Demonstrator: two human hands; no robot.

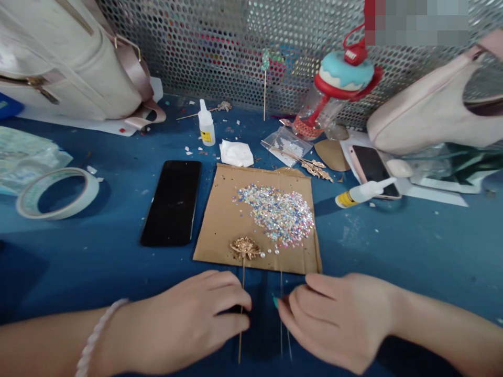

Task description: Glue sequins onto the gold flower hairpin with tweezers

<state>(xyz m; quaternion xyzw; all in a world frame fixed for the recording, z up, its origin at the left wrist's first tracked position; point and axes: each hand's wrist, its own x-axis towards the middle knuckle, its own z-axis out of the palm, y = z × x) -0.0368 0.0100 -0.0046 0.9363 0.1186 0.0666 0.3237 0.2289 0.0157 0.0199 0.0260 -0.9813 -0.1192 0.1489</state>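
The left hand (pixel 192 314) curls thumb and fingers narrowly around the stem of a gold flower pin (pixel 245 249), just off the near edge of a cardboard sheet (pixel 220 209). The pin's blossom lies on the cardboard, slightly left of the middle of that edge, while its long axis runs almost straight out from the sheet, past the left fingertips. The left hand is the nearer of the two. Just off the cardboard's near right corner, the right hand (pixel 334 314) bunches its fingers close together beside a thin rod (pixel 281 327); whether it grips the rod cannot be told. Three white beads (pixel 269 251) sit on the cardboard right of the blossom, below a glittering heap of stones (pixel 281 214).
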